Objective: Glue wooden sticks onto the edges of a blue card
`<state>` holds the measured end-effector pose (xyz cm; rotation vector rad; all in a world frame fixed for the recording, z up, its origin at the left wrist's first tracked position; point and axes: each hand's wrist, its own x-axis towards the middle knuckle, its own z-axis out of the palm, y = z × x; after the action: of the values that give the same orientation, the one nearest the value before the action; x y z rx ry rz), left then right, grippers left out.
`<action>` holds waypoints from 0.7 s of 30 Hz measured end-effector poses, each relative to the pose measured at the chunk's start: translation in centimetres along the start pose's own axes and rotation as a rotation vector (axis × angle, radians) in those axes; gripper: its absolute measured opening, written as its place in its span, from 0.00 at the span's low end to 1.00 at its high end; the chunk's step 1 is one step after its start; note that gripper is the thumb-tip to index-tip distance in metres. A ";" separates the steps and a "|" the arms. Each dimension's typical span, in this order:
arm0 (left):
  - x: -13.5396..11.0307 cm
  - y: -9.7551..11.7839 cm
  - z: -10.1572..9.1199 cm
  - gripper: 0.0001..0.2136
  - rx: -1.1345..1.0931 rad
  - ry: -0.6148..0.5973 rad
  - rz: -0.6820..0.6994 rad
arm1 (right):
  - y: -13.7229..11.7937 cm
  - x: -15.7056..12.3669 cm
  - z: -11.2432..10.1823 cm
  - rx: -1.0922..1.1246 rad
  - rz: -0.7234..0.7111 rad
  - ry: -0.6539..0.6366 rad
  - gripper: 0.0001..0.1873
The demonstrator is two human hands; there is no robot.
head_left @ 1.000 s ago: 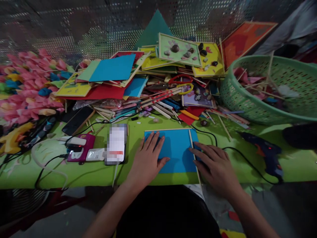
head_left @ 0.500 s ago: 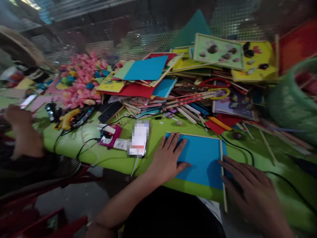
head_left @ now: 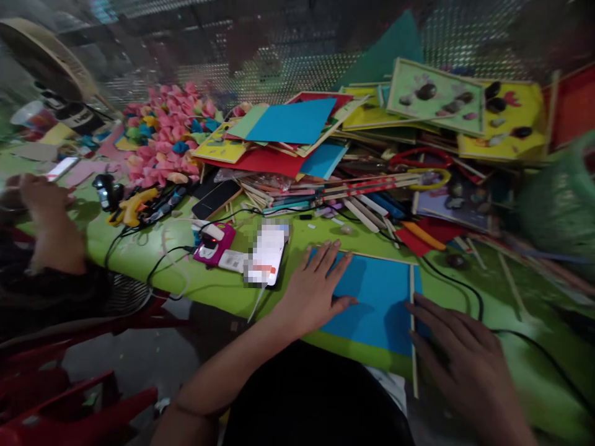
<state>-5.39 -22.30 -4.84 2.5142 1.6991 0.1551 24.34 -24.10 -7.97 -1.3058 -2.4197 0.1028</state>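
A blue sheet of paper [head_left: 372,310] lies on the green tabletop in front of me. One thin wooden stick [head_left: 412,322] runs along its right side and sticks out past the near edge. Another thin stick [head_left: 381,257] lies along the far edge. My left hand [head_left: 316,288] rests flat over the sheet's left part, fingers spread. On the right, my right hand [head_left: 458,347] has its fingers stretched out, fingertips touching the right stick from its outer side.
A lit phone [head_left: 266,257] lies left of the sheet, beside a magenta power strip [head_left: 214,244]. Behind are a yellow glue gun [head_left: 132,207], stacked coloured cards [head_left: 292,121], scissors [head_left: 430,176] and a green basket [head_left: 558,192]. A black cable [head_left: 455,282] curves nearby. A co-worker's hand [head_left: 44,198] is far left.
The whole view has shifted slightly. Both my hands keep nearly the same places on the sheet and the stick. The co-worker's hand at the left has changed its pose a little.
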 end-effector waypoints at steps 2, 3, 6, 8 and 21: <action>0.7 0.0 -0.1 0.36 -0.006 0.008 0.009 | 0.0 0.0 -0.1 -0.012 0.011 -0.015 0.20; 0.9 0.1 -0.1 0.36 -0.010 0.009 0.016 | 0.0 0.0 -0.1 -0.015 0.018 -0.022 0.20; 1.2 0.0 0.2 0.35 -0.012 -0.004 0.024 | -0.2 0.0 -0.3 -0.015 0.028 -0.034 0.20; 1.0 -0.2 0.4 0.36 -0.006 -0.005 0.017 | -0.2 0.1 -0.4 -0.010 0.028 -0.034 0.20; 0.2 -0.9 0.7 0.37 0.009 0.005 0.015 | -0.1 0.1 -0.6 0.002 0.026 -0.038 0.20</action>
<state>-6.07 -21.82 -5.67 2.5355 1.6872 0.1546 24.37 -24.14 -7.32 -1.3464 -2.4342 0.1386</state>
